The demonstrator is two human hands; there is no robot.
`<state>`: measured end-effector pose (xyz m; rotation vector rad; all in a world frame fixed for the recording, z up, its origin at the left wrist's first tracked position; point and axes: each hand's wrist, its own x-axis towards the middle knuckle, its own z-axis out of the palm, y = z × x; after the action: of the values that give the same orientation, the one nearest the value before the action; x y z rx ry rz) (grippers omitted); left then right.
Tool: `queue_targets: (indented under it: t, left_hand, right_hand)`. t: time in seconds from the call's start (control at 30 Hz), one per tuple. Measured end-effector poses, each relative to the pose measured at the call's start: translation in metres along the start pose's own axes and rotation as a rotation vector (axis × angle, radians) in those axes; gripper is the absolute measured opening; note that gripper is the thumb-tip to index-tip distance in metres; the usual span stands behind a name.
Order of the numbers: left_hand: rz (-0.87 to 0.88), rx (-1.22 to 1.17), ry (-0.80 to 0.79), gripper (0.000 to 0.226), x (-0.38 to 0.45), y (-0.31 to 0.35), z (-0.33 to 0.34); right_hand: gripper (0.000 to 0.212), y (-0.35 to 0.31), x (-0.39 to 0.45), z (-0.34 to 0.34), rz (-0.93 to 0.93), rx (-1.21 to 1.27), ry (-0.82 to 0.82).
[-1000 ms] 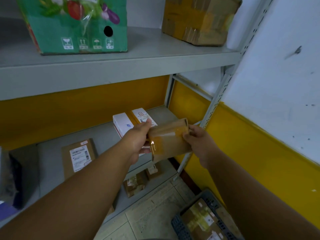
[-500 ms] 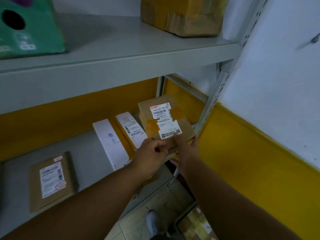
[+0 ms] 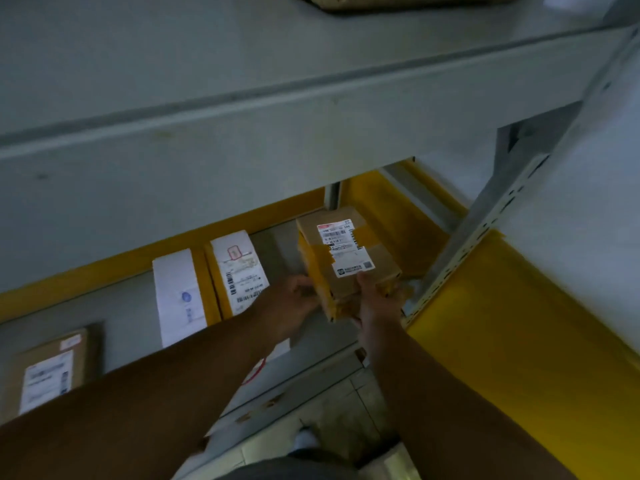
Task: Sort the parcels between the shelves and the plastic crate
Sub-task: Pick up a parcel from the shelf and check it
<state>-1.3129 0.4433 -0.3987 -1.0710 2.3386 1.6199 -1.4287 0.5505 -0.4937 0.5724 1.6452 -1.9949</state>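
On the grey shelf [image 3: 131,306], both hands, left [image 3: 294,301] and right [image 3: 375,299], grip the box [image 3: 346,261] label-up, seemingly to set it beside the parcels [image 3: 207,282].

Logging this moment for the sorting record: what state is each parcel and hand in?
Brown taped parcel: label up, held at the shelf's right end.
Left hand: gripping its left side.
Right hand: gripping its near end.
White parcel: flat on shelf.
Yellow parcel: flat, label up.
Brown flat parcel: lying label up.
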Motion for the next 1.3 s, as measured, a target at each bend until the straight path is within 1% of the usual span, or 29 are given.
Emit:
queue_targets:
  t: [0.1, 0.2, 0.33, 0.4, 0.43, 0.5, 0.53, 0.6, 0.67, 0.7, 0.73, 0.77, 0.83, 0.87, 0.9, 1.0, 1.03, 1.1, 1.13, 1.2, 1.27, 1.3]
  left_hand:
    - [-0.025, 0.023, 0.056, 0.034, 0.018, -0.005, -0.007]
    - [-0.03, 0.003, 0.102, 0.03, 0.027, -0.016, -0.013]
    - [-0.125, -0.104, 0.209, 0.03, 0.032, -0.03, -0.02]
    - [-0.136, -0.086, 0.209, 0.035, 0.033, -0.034, -0.022]
    - [-0.13, -0.083, 0.211, 0.036, 0.033, -0.034, -0.023]
    - [-0.12, -0.098, 0.221, 0.031, 0.034, -0.033, -0.023]
    - [-0.117, -0.111, 0.224, 0.03, 0.032, -0.033, -0.023]
    - [-0.099, -0.104, 0.223, 0.033, 0.028, -0.031, -0.023]
    - [-0.075, -0.09, 0.218, 0.029, 0.02, -0.029, -0.025]
    - [-0.074, -0.109, 0.22, 0.025, 0.017, -0.028, -0.027]
    - [-0.08, -0.118, 0.222, 0.022, 0.015, -0.028, -0.029]
    - [-0.091, -0.118, 0.231, 0.024, 0.012, -0.029, -0.035]
    - [-0.121, -0.139, 0.27, 0.031, 0.006, -0.038, -0.05]
    - [-0.147, -0.155, 0.306, 0.032, 0.004, -0.045, -0.058]
    - [-0.178, -0.158, 0.347, 0.033, 0.002, -0.053, -0.064]
    - [-0.294, -0.072, 0.485, 0.029, -0.002, -0.091, -0.077]
    - [-0.331, -0.007, 0.521, 0.032, -0.003, -0.105, -0.08]
    - [-0.428, 0.073, 0.553, 0.049, -0.005, -0.132, -0.085]
    - [-0.49, 0.039, 0.552, 0.055, -0.005, -0.144, -0.086]
    - [-0.563, -0.169, 0.516, 0.055, -0.008, -0.159, -0.085]
    - [-0.552, -0.409, 0.461, 0.049, -0.012, -0.165, -0.081]
    - [-0.538, -0.47, 0.448, 0.046, -0.015, -0.167, -0.079]
  right_hand:
    - [0.099, 0.003, 0.031, 0.009, 0.035, -0.095, 0.057]
    - [0.102, 0.016, 0.048, 0.019, 0.015, -0.229, 0.095]
    - [0.097, 0.025, 0.06, 0.027, -0.042, -0.33, 0.111]
    - [0.094, 0.026, 0.065, 0.029, -0.085, -0.417, 0.108]
    - [0.097, 0.026, 0.067, 0.03, -0.108, -0.453, 0.098]
    - [0.1, 0.031, 0.072, 0.031, -0.117, -0.518, 0.096]
    - [0.097, 0.032, 0.076, 0.03, -0.12, -0.539, 0.112]
    - [0.094, 0.04, 0.092, 0.029, -0.087, -0.507, 0.107]
    - [0.091, 0.027, 0.065, 0.037, -0.018, -0.516, 0.114]
    - [0.082, 0.021, 0.05, 0.04, 0.025, -0.52, 0.139]
    - [0.066, 0.017, 0.036, 0.044, 0.07, -0.512, 0.133]
    - [0.051, 0.015, 0.023, 0.05, 0.069, -0.548, 0.088]
    - [0.028, 0.015, -0.007, 0.064, 0.096, -0.677, -0.023]
    - [0.021, 0.021, -0.018, 0.072, 0.121, -0.731, -0.107]
    - [0.021, 0.024, -0.029, 0.078, 0.112, -0.763, -0.193]
    - [0.036, 0.043, -0.038, 0.096, 0.018, -0.977, -0.395]
    - [0.042, 0.048, -0.036, 0.1, -0.009, -1.037, -0.445]
    - [0.051, 0.058, -0.031, 0.106, -0.019, -1.115, -0.493]
    - [0.053, 0.059, -0.028, 0.108, -0.013, -1.141, -0.517]
    - [0.049, 0.066, -0.023, 0.109, 0.007, -1.16, -0.564]
    - [0.037, 0.072, -0.019, 0.109, 0.039, -1.132, -0.574]
    - [0.032, 0.073, -0.02, 0.109, 0.061, -1.126, -0.569]
